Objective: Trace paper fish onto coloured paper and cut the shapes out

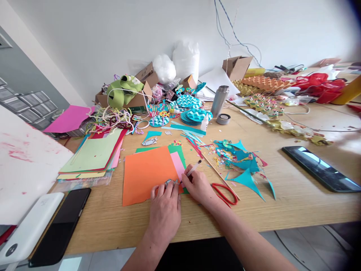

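My left hand point(166, 210) lies with its fingers flat on the lower right edge of an orange sheet of paper point(149, 171). Its fingertips press on a small grey-and-white paper cut-out point(170, 182), partly hidden beneath them. Closed round a slim pen point(194, 168) with a dark end cap, my right hand point(199, 186) holds the tip down at the cut-out's right side. Under the orange sheet, pink paper point(176, 162) and green paper point(179, 151) stick out. Red-handled scissors point(225, 195) and a thin wooden stick point(218, 174) lie just right of my right hand.
Turquoise paper scraps point(245, 165) lie on the right, short of a dark tablet-like device point(318, 167). At left are stacked coloured sheets point(93, 152), a black phone point(60, 226) and a white power bank point(32, 227). A metal bottle point(220, 101) stands behind, near a craft pile.
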Action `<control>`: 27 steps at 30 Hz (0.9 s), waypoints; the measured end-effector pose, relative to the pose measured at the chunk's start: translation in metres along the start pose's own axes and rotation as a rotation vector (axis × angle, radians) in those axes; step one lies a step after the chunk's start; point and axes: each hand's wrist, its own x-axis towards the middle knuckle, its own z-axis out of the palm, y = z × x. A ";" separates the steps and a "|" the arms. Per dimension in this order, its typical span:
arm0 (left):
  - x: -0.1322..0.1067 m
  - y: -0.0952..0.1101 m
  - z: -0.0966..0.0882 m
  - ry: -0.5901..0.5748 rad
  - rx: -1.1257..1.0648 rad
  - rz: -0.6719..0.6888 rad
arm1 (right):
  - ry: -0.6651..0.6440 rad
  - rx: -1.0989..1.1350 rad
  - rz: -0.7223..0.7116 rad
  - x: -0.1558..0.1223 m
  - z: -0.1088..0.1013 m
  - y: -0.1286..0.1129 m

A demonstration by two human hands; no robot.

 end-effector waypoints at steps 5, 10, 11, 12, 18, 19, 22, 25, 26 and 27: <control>-0.001 0.000 0.002 0.010 0.001 0.006 | 0.002 -0.025 0.003 0.000 0.000 0.000; -0.001 -0.001 0.001 0.008 0.008 0.004 | 0.010 -0.023 -0.001 0.000 0.000 -0.001; -0.001 -0.001 0.001 0.009 0.010 0.004 | 0.010 -0.020 0.001 0.000 0.000 -0.001; -0.001 -0.001 0.001 0.009 0.012 0.003 | 0.007 -0.018 0.004 0.000 0.000 0.000; -0.001 0.000 0.000 -0.007 -0.001 -0.007 | 0.001 -0.021 -0.002 0.000 0.001 0.002; -0.001 0.001 0.000 -0.009 -0.005 -0.008 | -0.001 -0.020 -0.003 0.000 0.001 0.002; -0.001 0.000 0.001 -0.004 -0.013 -0.007 | 0.002 -0.005 0.002 -0.001 0.000 0.000; -0.001 0.000 0.000 -0.010 -0.029 -0.010 | 0.041 0.040 0.011 -0.002 -0.002 -0.003; 0.000 -0.001 -0.001 -0.019 -0.042 -0.015 | 0.060 0.057 0.016 -0.002 -0.003 -0.005; 0.000 -0.001 -0.003 -0.030 -0.060 -0.021 | 0.078 0.073 0.020 -0.002 -0.004 -0.006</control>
